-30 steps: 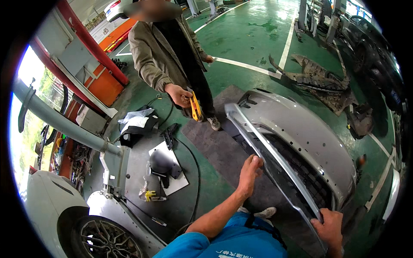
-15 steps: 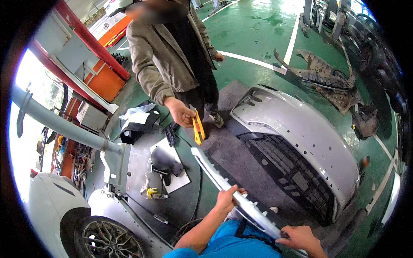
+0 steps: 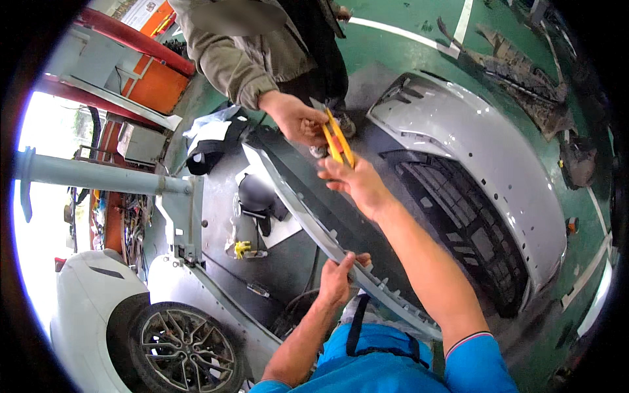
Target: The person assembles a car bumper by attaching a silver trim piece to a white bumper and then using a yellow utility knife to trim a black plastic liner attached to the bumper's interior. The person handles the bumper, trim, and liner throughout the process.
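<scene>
Now, the yellow cutter: between a co-worker's hand at its upper end and my right hand at its lower end.
My right hand: off the silver trim strip within the last half second and up at the cutter, fingers part-curled; whether they pinch it, I cannot tell.
My left hand: alone on the strip, fingers pinching it near its middle.
Silver trim strip: aslant before my waist, apart from the grey bumper.
Handover: apparently under way, leaving one hand to steady the strip.
</scene>
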